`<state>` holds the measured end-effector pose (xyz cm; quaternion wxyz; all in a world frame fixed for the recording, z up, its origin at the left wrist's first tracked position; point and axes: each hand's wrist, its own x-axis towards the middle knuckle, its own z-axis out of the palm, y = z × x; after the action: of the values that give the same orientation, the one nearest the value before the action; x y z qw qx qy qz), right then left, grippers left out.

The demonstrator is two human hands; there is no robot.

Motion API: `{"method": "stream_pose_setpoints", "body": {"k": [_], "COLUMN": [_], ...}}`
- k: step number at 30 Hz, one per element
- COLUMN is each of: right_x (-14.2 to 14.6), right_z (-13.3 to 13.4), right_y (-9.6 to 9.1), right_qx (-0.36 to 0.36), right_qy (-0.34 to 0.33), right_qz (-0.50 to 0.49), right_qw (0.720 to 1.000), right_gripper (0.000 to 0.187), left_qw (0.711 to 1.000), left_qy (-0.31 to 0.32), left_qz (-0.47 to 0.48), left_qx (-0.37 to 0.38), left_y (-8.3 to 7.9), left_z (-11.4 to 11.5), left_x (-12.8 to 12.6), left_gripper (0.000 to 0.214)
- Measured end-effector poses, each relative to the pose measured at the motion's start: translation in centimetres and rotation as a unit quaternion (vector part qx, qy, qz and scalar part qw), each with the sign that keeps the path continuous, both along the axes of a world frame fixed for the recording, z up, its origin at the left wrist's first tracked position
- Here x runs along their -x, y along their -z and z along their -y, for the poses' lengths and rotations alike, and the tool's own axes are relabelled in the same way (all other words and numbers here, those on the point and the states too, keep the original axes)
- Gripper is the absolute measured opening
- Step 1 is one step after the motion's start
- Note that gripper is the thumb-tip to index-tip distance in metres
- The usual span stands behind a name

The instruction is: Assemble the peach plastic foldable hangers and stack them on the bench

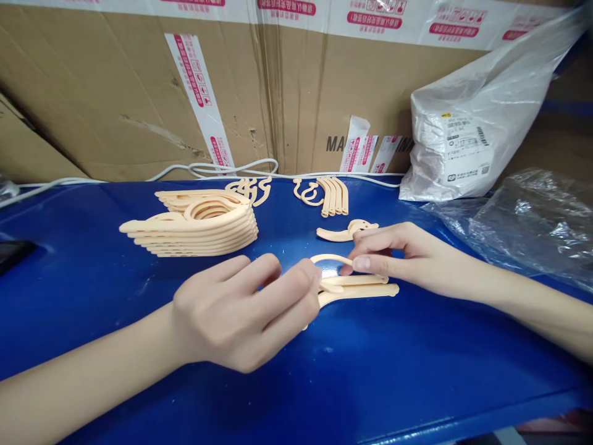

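Observation:
My left hand (252,309) is closed in a pinch on the near end of a beige plastic folding hanger (361,292), hiding part of its joint. The two hanger arms lie side by side, pointing right. Above them, my right hand (393,252) pinches the curved hook (331,257) between thumb and fingers. Just behind the right hand rests a loose beige hanger part (336,235). A neat stack of beige hangers (204,232) stands left of centre, beyond my left hand.
Loose hooks (264,191) and a row of hanger arms (334,196) lie at the back of the blue table (352,383). Behind run a white cable (222,168) and a large cardboard box (115,93). A white bag (463,136) and clear plastic film (537,216) are at right.

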<state>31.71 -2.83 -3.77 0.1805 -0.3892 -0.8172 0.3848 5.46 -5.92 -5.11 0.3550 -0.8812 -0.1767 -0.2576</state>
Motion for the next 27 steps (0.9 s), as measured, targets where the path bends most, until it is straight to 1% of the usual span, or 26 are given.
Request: {"method": "stream_pose_setpoints", "body": {"k": [1, 3, 4, 6, 7, 8, 9, 10, 12, 15, 18, 21, 23, 24, 25, 26, 27], "right_x": [0.0, -0.1, -0.2, -0.5, -0.6, -0.7, -0.8, -0.9, -0.9, -0.6, -0.3, -0.1, -0.1, 0.0, 0.0, 0.0, 0.1], "right_z": [0.0, -0.3, -0.5, -1.1, -1.4, -1.7, -1.9, -2.1, -2.3, -2.1, -1.9, -1.8, -1.8, -1.8, -1.8, -1.8, -1.8], "right_y": [0.0, 0.1, 0.2, 0.5, 0.7, 0.9, 1.1, 1.3, 1.6, 1.9, 1.9, 2.0, 2.1, 2.1, 2.1, 2.2, 2.2], "right_qx": [0.032, 0.082, 0.098, 0.116, 0.117, 0.114, 0.112, 0.112, 0.12, 0.151, 0.166, 0.164, 0.162, 0.163, 0.167, 0.171, 0.176], "right_qy": [-0.003, 0.001, 0.012, 0.049, 0.072, 0.093, 0.11, 0.123, 0.137, 0.123, 0.093, 0.079, 0.083, 0.087, 0.092, 0.096, 0.1], "right_qz": [-0.001, -0.014, -0.031, -0.08, -0.106, -0.128, -0.146, -0.16, -0.185, -0.198, -0.177, -0.164, -0.172, -0.179, -0.186, -0.193, -0.199], "right_qw": [0.999, 0.996, 0.995, 0.989, 0.985, 0.981, 0.977, 0.973, 0.966, 0.961, 0.966, 0.97, 0.968, 0.966, 0.964, 0.961, 0.959], "right_gripper": [0.033, 0.03, 0.029, 0.026, 0.025, 0.024, 0.024, 0.024, 0.025, 0.027, 0.029, 0.027, 0.025, 0.024, 0.024, 0.023, 0.022], "left_qw": [1.0, 0.999, 0.998, 0.987, 0.977, 0.965, 0.952, 0.94, 0.92, 0.91, 0.904, 0.911, 0.919, 0.916, 0.908, 0.892, 0.869], "left_qy": [-0.001, 0.016, 0.018, 0.002, -0.004, -0.001, 0.005, 0.013, 0.018, 0.003, -0.01, -0.005, 0.003, 0.004, 0.004, 0.001, -0.002], "left_qz": [0.011, 0.025, 0.033, 0.088, 0.105, 0.107, 0.093, 0.072, 0.04, 0.026, 0.018, 0.022, 0.044, 0.066, 0.096, 0.132, 0.173], "left_qx": [0.006, 0.023, 0.048, 0.131, 0.184, 0.238, 0.29, 0.333, 0.389, 0.414, 0.427, 0.412, 0.392, 0.395, 0.408, 0.432, 0.464], "left_y": [0.1, 0.3, 0.4, 0.4, 0.4, 0.4, 0.5, 0.7, 1.1, 1.7, 2.0, 2.0, 1.9, 1.8, 1.6, 1.4, 1.1], "left_z": [0.0, -0.2, -0.3, -0.5, -0.5, -0.4, -0.3, -0.1, 0.1, 0.2, 0.0, -0.1, -0.2, -0.3, -0.5, -0.6, -0.9], "left_x": [-0.1, -0.4, -0.6, -1.0, -1.3, -1.5, -1.7, -1.8, -2.0, -2.1, -2.1, -2.1, -2.0, -1.9, -1.8, -1.8, -1.7], "left_gripper": [0.023, 0.016, 0.014, 0.025, 0.025, 0.019, 0.013, 0.013, 0.016, 0.017, 0.02, 0.016, 0.015, 0.014, 0.013, 0.012, 0.012]}}
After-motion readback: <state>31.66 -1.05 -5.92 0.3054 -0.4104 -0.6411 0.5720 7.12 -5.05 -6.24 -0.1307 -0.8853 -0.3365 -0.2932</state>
